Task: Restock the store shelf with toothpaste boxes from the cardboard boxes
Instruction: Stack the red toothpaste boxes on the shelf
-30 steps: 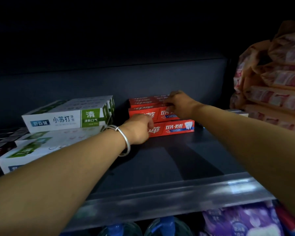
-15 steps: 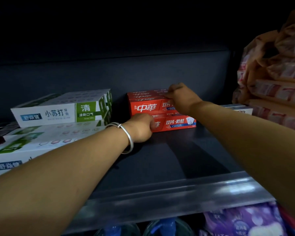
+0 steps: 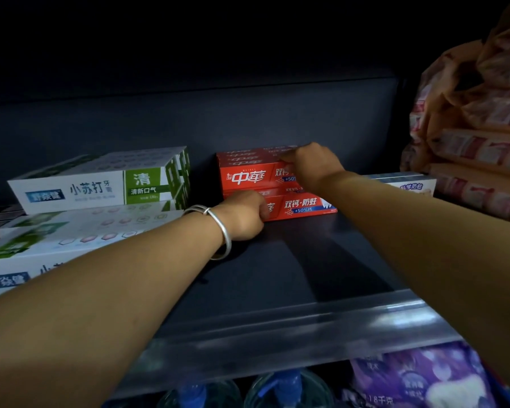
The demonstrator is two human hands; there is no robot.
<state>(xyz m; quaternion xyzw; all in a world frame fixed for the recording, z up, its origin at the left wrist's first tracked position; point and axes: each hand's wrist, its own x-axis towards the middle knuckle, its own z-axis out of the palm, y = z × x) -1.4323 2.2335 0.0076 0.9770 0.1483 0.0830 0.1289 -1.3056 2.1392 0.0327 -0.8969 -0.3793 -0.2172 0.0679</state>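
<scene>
Reaching deep into the dark shelf [image 3: 321,260], we see red toothpaste boxes [image 3: 248,175] stacked at frame centre, vs the back wall. Our left hand [image 3: 242,214], fingers curled, presses the lower red box [image 3: 304,206] at its left end; can't tell if it really grips. Our right hand [image 3: 312,163] rests w/ fingers bent over the top box's right part. White-green toothpaste boxes [image 3: 97,184] sit mid-left; a silver bangle [image 3: 218,228] circles the left wrist.
</scene>
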